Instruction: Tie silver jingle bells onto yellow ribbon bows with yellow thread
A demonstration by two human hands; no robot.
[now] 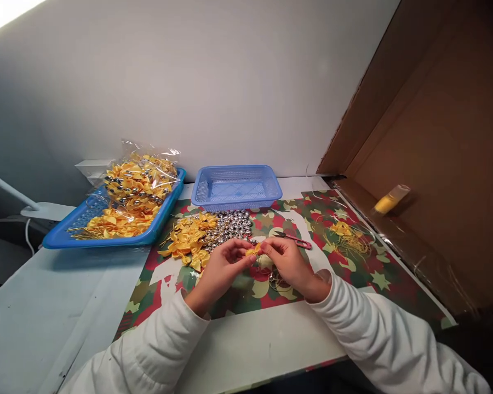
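Observation:
Between my two hands is a small yellow ribbon bow (253, 251), pinched at both ends. My left hand (225, 265) closes thumb and fingers on its left side. On the other side my right hand (286, 264) grips it between thumb and forefinger. Just beyond the fingers lies a spread of silver bells or beads (235, 224), too small to tell which. A pile of yellow bows (189, 238) with cord sits left of them. Thread snips (293, 239) with a reddish handle rest behind my right hand. Under that hand, loose gold cord (280, 282) lies with a silver piece.
A blue tray (57, 239) at the left holds yellow bows and a plastic bag (143, 169) of bows with silver pieces. A blue basket (236, 207) stands by the wall. At right are yellow cords (351, 243), a cardboard wall (435, 164) and a yellow tube (390, 201).

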